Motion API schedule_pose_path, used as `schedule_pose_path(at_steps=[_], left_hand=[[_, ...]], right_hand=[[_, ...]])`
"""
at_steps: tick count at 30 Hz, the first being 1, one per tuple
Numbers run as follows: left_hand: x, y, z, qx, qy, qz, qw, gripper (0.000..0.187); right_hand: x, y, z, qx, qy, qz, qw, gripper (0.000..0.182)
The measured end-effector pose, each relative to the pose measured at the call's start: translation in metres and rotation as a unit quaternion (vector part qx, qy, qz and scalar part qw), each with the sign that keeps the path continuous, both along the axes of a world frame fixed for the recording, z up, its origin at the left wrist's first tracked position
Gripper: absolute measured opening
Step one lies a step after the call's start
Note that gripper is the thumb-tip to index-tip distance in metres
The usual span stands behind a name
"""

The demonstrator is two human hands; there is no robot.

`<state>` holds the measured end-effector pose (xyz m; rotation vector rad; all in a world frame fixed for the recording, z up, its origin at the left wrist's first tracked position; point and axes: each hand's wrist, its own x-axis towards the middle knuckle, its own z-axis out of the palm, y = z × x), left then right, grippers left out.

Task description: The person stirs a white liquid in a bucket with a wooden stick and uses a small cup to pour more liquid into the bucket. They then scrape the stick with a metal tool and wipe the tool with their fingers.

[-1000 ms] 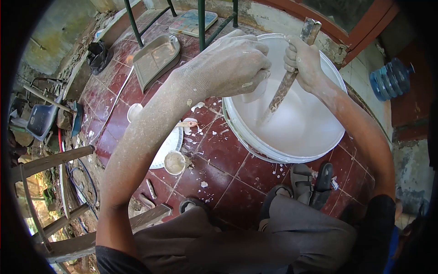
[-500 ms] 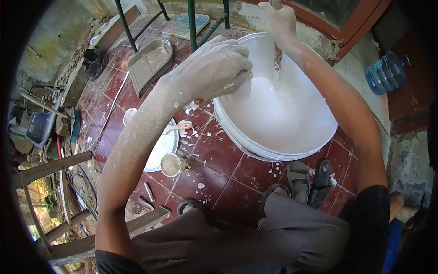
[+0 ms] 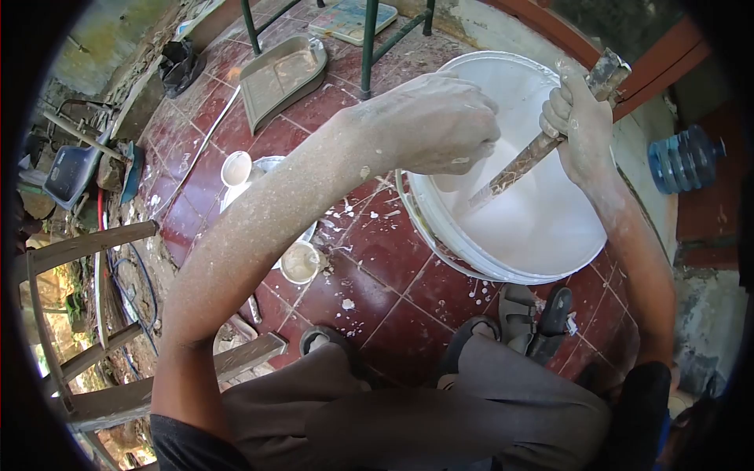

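Observation:
A large white bucket [image 3: 503,263] with pale wet material inside stands tilted on the red tiles. My right hand [image 3: 577,118] is wrapped round a wooden stick [image 3: 522,161], whose lower end dips into the white mixture [image 3: 534,224]. Over the bucket's left side is my left hand [image 3: 448,125], coated in white dust, its fingers curled. Something pale shows just under those fingers, too hidden to make out. Both forearms are spattered with white.
Left of the bucket are a small white cup [image 3: 236,169] and another cup [image 3: 300,262]. A dustpan [image 3: 283,74], green metal legs [image 3: 369,47], sandals [image 3: 518,314], a wooden frame [image 3: 102,245] and a blue water bottle [image 3: 683,161] surround the area.
The stick has gone from nearly upright to a slant, its top now to the right. My right hand has moved right and down. The view has shifted somewhat.

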<state>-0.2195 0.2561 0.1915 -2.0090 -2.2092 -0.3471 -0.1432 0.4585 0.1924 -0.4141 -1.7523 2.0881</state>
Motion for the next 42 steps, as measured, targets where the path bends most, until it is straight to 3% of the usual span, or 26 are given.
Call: schedule_pose_path(at_steps=[5,7,10,13,15,17,18,21,26,31,33,35,37,42], left_hand=[[-0.012,-0.003,-0.003,-0.008,-0.040,0.015,0.999,0.012],[-0.011,-0.005,0.000,-0.016,-0.048,0.030,0.998,0.012],[-0.011,-0.004,0.002,-0.020,-0.039,0.039,0.998,0.013],[-0.014,-0.008,0.000,-0.045,-0.041,0.049,0.997,0.013],[-0.015,-0.008,-0.005,-0.013,-0.025,0.017,0.999,0.013],[-0.018,-0.009,-0.013,0.078,0.010,-0.010,0.997,0.017],[-0.017,-0.011,-0.013,0.069,0.011,0.004,0.998,0.017],[-0.010,-0.011,-0.010,0.018,-0.025,0.023,0.999,0.019],[-0.005,-0.018,-0.013,0.066,-0.013,0.011,0.998,0.021],[-0.003,-0.022,-0.001,0.045,-0.015,0.011,0.999,0.019],[-0.004,-0.021,-0.003,0.036,-0.020,0.006,0.999,0.017],[-0.011,-0.016,-0.014,0.036,-0.011,0.007,0.999,0.015],[-0.015,-0.015,-0.015,0.017,-0.016,-0.009,1.000,0.015],[-0.010,-0.014,-0.007,-0.015,-0.014,0.019,1.000,0.014]], right_hand=[[-0.016,0.040,0.001,0.110,0.007,-0.041,0.993,0.039],[-0.038,0.056,-0.013,0.274,0.006,-0.135,0.952,0.030],[-0.069,0.048,-0.012,0.327,0.068,-0.151,0.930,0.027],[-0.094,0.027,0.005,0.229,0.114,-0.198,0.946,0.028],[-0.140,0.121,-0.052,-0.062,0.176,-0.046,0.981,0.028],[-0.081,0.013,0.005,0.022,0.173,-0.078,0.982,0.027],[-0.071,0.003,0.004,0.015,0.161,-0.065,0.985,0.032],[-0.039,0.000,-0.010,-0.027,0.105,-0.035,0.993,0.034],[0.002,0.035,-0.007,0.019,-0.029,0.045,0.998,0.032],[-0.020,0.064,0.008,0.129,0.051,-0.081,0.987,0.034],[-0.032,0.063,0.015,0.171,0.146,-0.158,0.962,0.026],[-0.043,0.061,0.011,0.127,0.211,-0.139,0.959,0.019],[-0.043,0.037,0.008,0.113,0.209,-0.127,0.963,0.024],[-0.003,-0.022,-0.007,0.014,0.131,-0.043,0.990,0.031]])
